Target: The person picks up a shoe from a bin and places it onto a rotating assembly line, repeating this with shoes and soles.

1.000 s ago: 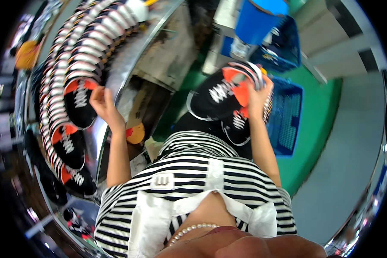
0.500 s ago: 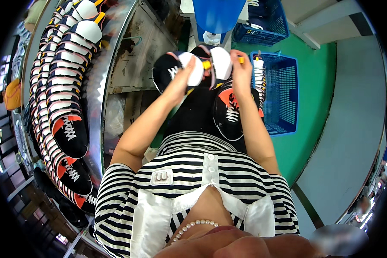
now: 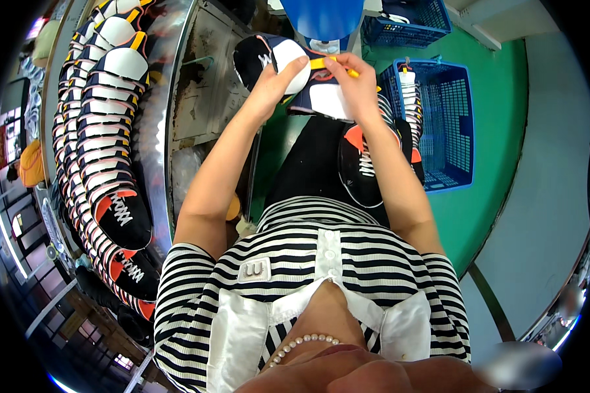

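Note:
My left hand (image 3: pixel 273 88) is closed on a black-and-white shoe upper (image 3: pixel 295 77), its thumb pressed on the white heel panel. From that heel a yellow pull tab (image 3: pixel 318 63) reaches across to my right hand (image 3: pixel 359 90), whose thumb and fingertips are pinched at its end. A second shoe upper (image 3: pixel 326 99), navy with a white panel, hangs under my right fingers; whether they grip it too is hidden. Just beyond both hands is the lower end of a blue machine (image 3: pixel 324 19). Nested uppers with an orange-lined black front one (image 3: pixel 360 171) lie at my right thigh, partly behind my forearm.
Long nested rows of shoe uppers (image 3: pixel 115 124) cover the metal-edged table (image 3: pixel 160 131) at left. A blue plastic basket (image 3: pixel 464 131) on the green floor (image 3: pixel 498 164) holds more uppers along its left side. Another blue basket (image 3: pixel 432 33) stands behind it.
My right hand has moved in toward the left one and now pinches at the yellow tab. The second upper has turned and dropped lower beneath it. The whole view has shifted slightly.

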`<state>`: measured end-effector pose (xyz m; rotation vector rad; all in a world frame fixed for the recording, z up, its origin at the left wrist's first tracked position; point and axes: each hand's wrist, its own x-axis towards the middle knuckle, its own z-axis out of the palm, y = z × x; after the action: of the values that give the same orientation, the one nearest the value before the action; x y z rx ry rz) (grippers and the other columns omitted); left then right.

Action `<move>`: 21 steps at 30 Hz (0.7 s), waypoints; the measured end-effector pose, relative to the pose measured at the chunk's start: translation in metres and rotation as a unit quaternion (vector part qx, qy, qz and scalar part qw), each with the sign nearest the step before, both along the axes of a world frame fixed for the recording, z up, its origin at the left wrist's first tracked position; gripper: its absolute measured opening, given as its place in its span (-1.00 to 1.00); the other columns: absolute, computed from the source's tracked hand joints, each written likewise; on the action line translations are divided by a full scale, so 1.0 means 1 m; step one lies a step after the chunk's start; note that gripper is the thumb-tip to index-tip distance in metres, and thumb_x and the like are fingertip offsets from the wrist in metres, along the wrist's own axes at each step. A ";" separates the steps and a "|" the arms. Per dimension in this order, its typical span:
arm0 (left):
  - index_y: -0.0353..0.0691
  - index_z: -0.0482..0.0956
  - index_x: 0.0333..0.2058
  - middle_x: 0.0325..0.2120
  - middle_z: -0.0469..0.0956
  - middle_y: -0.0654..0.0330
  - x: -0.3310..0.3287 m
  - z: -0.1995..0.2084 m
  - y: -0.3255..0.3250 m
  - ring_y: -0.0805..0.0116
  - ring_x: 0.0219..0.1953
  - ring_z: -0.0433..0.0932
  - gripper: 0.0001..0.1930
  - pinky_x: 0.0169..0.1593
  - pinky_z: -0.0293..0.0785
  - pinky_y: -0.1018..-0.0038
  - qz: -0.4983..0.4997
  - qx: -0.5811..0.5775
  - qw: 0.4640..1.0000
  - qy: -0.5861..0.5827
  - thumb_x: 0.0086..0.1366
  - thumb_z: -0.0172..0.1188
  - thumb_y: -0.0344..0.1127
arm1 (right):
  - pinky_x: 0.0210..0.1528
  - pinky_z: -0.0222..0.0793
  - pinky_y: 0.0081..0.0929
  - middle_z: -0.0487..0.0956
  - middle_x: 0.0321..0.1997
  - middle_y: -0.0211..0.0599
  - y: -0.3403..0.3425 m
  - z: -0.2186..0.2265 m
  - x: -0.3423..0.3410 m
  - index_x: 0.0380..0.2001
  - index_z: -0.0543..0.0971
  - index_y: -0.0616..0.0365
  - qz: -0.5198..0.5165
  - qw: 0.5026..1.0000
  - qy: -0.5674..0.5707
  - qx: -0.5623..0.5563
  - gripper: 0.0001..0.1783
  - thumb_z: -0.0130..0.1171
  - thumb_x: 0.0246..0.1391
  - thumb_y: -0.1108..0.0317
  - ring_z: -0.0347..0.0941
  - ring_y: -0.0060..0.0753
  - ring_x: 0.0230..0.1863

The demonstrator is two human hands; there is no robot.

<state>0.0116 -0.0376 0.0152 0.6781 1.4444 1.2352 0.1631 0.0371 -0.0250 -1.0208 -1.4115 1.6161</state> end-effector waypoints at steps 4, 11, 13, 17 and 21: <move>-0.32 0.47 -0.11 -0.21 0.53 0.22 -0.011 -0.016 0.027 0.48 -0.17 0.49 -0.60 -0.10 0.37 0.54 -0.023 0.020 0.999 0.026 0.21 0.18 -0.12 | -0.31 0.35 -0.63 0.54 -0.45 -0.35 0.026 0.004 -0.004 -0.45 0.56 0.22 -0.006 0.974 0.109 -0.198 -0.90 0.26 -0.02 0.43 0.41 -0.58 -0.42; -0.43 0.43 -0.08 -0.14 0.52 0.03 -0.002 -0.009 0.058 0.24 -0.13 0.54 -0.61 -0.09 0.46 0.37 0.095 -0.049 0.986 -0.129 0.28 0.00 -0.20 | -0.42 0.40 -0.63 0.53 -0.50 -0.36 0.054 -0.005 0.003 -0.45 0.52 0.18 0.051 0.965 0.118 -0.228 -0.84 0.25 0.01 0.34 0.44 -0.58 -0.50; -0.40 0.41 -0.07 -0.13 0.51 0.00 -0.007 -0.011 0.064 0.19 -0.12 0.54 -0.65 -0.02 0.46 0.29 0.113 -0.054 0.968 -0.219 0.32 -0.08 -0.22 | -0.40 0.42 -0.59 0.52 -0.47 -0.31 0.060 0.000 0.004 -0.41 0.50 0.21 0.050 0.966 0.074 -0.244 -0.79 0.23 0.03 0.29 0.46 -0.52 -0.48; -0.36 0.39 -0.14 -0.22 0.52 -0.02 -0.036 -0.009 0.017 0.19 -0.19 0.55 -0.61 -0.05 0.48 0.20 0.230 0.003 0.935 -0.270 0.36 -0.09 -0.09 | -0.27 0.42 -0.49 0.47 -0.36 -0.23 0.050 0.005 0.038 -0.32 0.45 0.22 0.038 0.921 0.143 -0.361 -0.75 0.20 -0.03 0.31 0.45 -0.39 -0.32; -0.32 0.39 0.01 -0.14 0.54 0.10 0.017 0.019 -0.070 0.39 -0.13 0.54 -0.48 -0.06 0.42 0.49 0.173 -0.038 0.982 0.061 0.37 -0.12 0.06 | -0.21 0.37 -0.54 0.47 -0.31 -0.25 0.017 0.005 0.043 -0.21 0.37 0.31 -0.014 0.941 0.209 -0.266 -0.69 0.19 -0.03 0.46 0.42 -0.45 -0.28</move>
<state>0.0289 -0.1077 0.0342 0.4693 1.7545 1.4130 0.2064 0.0543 -0.0204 -0.8995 -0.6851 2.1006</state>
